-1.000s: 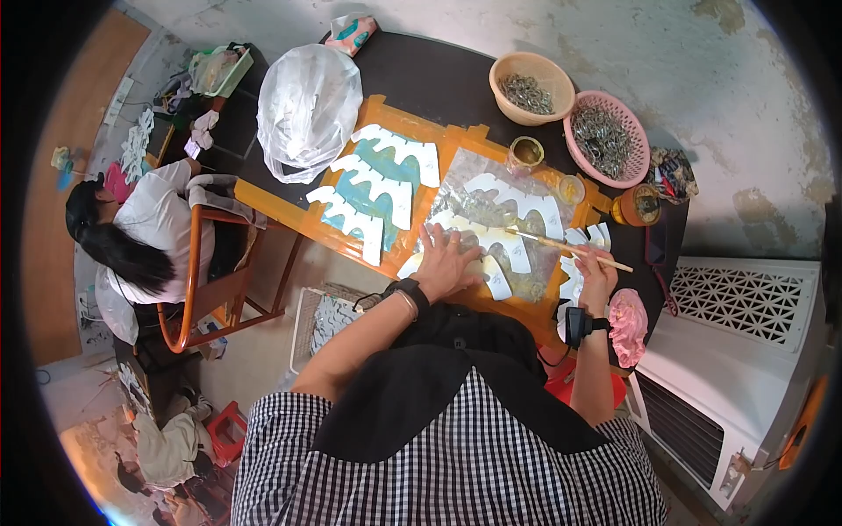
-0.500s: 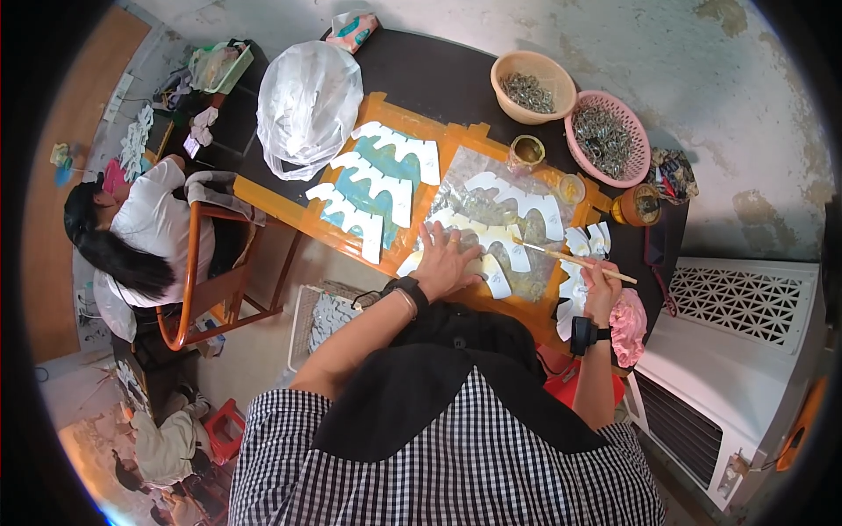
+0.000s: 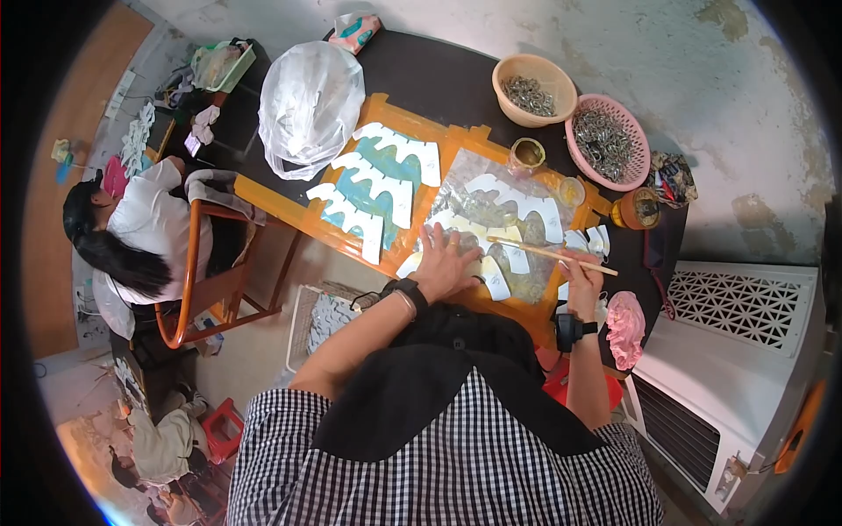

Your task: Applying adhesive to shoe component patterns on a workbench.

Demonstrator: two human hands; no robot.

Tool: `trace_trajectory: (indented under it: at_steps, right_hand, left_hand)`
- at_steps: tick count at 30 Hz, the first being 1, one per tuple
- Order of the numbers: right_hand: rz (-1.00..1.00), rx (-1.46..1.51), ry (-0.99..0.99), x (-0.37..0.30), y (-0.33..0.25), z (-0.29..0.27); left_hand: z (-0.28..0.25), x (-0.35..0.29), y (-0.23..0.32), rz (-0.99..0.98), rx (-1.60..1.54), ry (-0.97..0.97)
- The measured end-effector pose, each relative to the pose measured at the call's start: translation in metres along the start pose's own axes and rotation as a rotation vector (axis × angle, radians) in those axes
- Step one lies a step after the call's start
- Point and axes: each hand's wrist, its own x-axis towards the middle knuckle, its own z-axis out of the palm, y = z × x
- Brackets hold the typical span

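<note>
My left hand lies flat with spread fingers on white scalloped pieces at the near edge of the work sheet. Between the fingers of my right hand is a thin wooden brush, its tip resting on the middle scalloped piece just beyond my left fingers. Another white scalloped piece lies farther back on the clear, glue-smeared sheet. To the left, several similar pieces lie on a teal patch. Behind the sheet stands an open jar, with a small round lid-like dish beside it.
At the back right, a peach basin and a pink basket hold small metal parts. A clear plastic bag bulges at the left. An amber jar and pink ruffled cloth edge the right side. A person sits at the left.
My right hand has moved left and slightly down, carrying the brush tip left along the middle scalloped piece toward my left fingers. My left hand has stayed in place.
</note>
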Motion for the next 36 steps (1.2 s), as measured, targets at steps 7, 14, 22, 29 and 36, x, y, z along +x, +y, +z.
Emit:
trace_trajectory:
  at_steps: [7,14,22,29,36]
  right_hand:
    - [-0.007,0.070,-0.052,0.011,0.009,0.032]
    - [-0.005,0.034,-0.113,0.004,0.002,0.018]
    - [-0.013,0.011,-0.170,0.010,0.013,0.054]
    - [-0.036,0.005,-0.142,0.011,0.009,0.041]
    - [-0.016,0.004,-0.095,0.011,0.016,0.052]
  left_hand:
    - [0.000,-0.001,-0.002,0.000,-0.016,0.005]
    - [0.004,-0.004,-0.001,0.000,-0.033,0.004]
    - [0.004,-0.003,-0.001,0.012,-0.011,0.019]
    - [0.005,-0.004,-0.002,0.018,-0.003,0.024]
    - [0.001,-0.005,-0.001,0.028,0.037,0.041]
